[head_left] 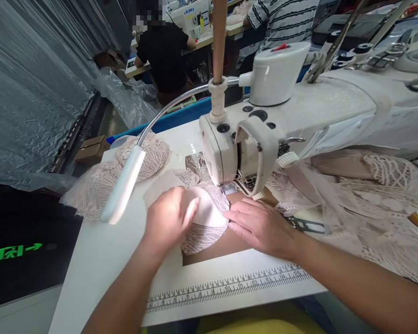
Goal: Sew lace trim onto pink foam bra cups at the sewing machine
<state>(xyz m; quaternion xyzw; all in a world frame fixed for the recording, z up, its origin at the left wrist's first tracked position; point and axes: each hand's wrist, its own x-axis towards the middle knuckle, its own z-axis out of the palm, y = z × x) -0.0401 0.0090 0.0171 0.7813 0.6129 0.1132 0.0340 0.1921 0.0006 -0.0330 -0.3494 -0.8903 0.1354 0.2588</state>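
A white sewing machine [264, 125] stands on a white table [101, 260]. Under its presser foot [230, 188] lies a pale pink lace and foam bra cup piece [209, 211]. My left hand [169, 218] rests on the left side of the piece, fingers curled and pressing it down. My right hand [259, 225] lies flat on the right side, fingers stretched toward the presser foot and holding the fabric against the table.
A gooseneck lamp [123, 183] reaches over a pile of lace cups [101, 181] at the left. More lace pieces [369, 204] are heaped at the right. A ruler strip [226, 287] runs along the table's front edge. Other people sit at machines behind.
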